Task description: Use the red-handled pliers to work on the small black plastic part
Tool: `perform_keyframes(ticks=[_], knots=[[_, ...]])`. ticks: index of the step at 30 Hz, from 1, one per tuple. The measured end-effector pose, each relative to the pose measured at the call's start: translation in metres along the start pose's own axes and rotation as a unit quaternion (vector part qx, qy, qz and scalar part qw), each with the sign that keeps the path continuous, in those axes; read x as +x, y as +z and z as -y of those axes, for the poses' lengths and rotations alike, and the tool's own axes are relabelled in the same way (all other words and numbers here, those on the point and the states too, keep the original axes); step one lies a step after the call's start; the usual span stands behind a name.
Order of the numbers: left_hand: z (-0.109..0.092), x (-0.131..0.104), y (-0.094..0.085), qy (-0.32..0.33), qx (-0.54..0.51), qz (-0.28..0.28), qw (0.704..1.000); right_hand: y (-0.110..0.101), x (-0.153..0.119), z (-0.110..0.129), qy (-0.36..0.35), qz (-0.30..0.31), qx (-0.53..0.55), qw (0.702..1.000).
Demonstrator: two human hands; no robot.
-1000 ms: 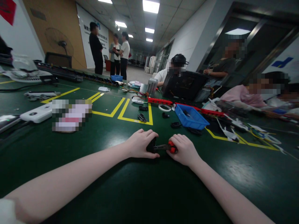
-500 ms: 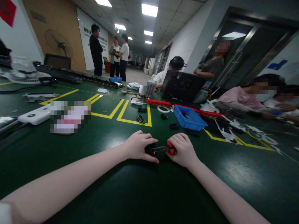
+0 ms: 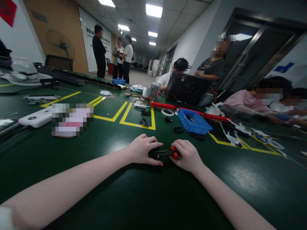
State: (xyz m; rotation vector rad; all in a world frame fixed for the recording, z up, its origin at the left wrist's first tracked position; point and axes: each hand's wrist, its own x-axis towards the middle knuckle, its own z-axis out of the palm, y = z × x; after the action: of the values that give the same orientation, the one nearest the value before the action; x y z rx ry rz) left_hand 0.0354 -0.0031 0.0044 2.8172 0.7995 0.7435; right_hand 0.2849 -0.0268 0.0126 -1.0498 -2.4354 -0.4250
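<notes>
white wall [image 3: 192, 38], tan panelling [image 3: 64, 19], ceiling lights [image 3: 153, 10]

A: Which colours appeared at frame centre?
B: The pliers [image 3: 168, 152] had red handles [image 3: 176, 156]; the part [image 3: 153, 154] at their tips was black.
A: Which pattern marked the table [image 3: 115, 198]?
B: Yellow lines [image 3: 153, 118] on dark green; the bin [image 3: 196, 127], right of centre, was blue.

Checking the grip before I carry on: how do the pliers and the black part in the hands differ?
Colour: the pliers show red near the grip and grey metal along the nose; the black part looks mostly dark.
Hold: the pliers are in the right hand, the black part in the left hand.
Shared: both are held, each partly covered by its hand.
</notes>
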Motion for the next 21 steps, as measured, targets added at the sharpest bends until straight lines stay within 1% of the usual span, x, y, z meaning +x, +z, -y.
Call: perform_keyframes(ticks=[11, 21], knots=[[0.0008, 0.0001, 0.0007, 0.006, -0.016, -0.001, 1.0, 0.0002, 0.0, -0.0006, -0.002, 0.025, -0.02, 0.999], [0.0046, 0.0006, 0.005, 0.013, -0.009, -0.005, 1.0, -0.0051, 0.0003, -0.0012, -0.015, 0.032, 0.041, 0.999]])
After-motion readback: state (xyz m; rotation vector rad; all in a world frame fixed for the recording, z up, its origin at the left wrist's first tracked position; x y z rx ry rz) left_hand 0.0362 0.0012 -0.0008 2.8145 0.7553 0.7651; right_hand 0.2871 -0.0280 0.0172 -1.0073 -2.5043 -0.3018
